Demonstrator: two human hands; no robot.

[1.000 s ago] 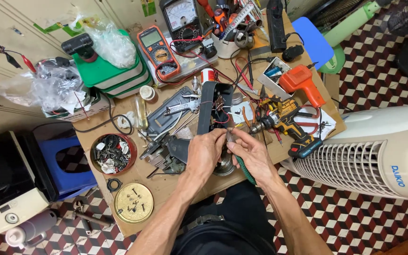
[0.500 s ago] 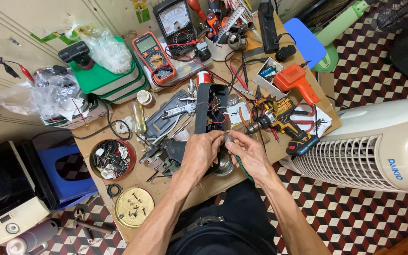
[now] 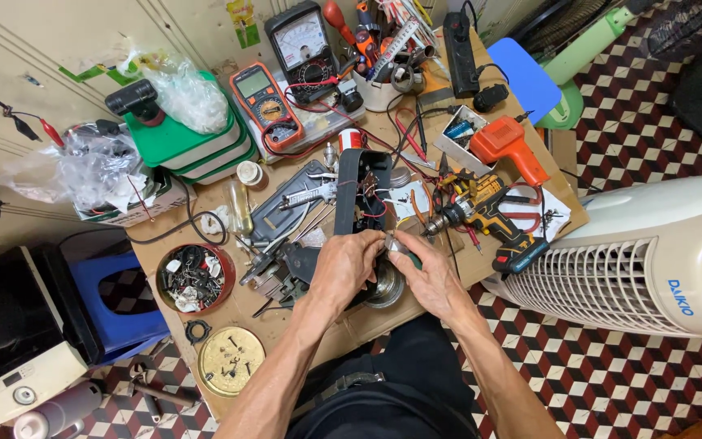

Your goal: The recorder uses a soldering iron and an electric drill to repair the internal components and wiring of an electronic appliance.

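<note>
Still, both hands (image 3: 387,264) grip the round metal part (image 3: 385,286).

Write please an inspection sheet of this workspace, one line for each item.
Surface: brown table, crowded.
Job's things: round metal part under both hands.
Clutter: cordless drill, orange meter, red bowl of small parts, gold lid.
Grippers: left hand and right hand meet on a small piece; grip unclear.
Cables: red wires and black wires across the table.
Surroundings: white fan, blue stool, checkered floor.
</note>
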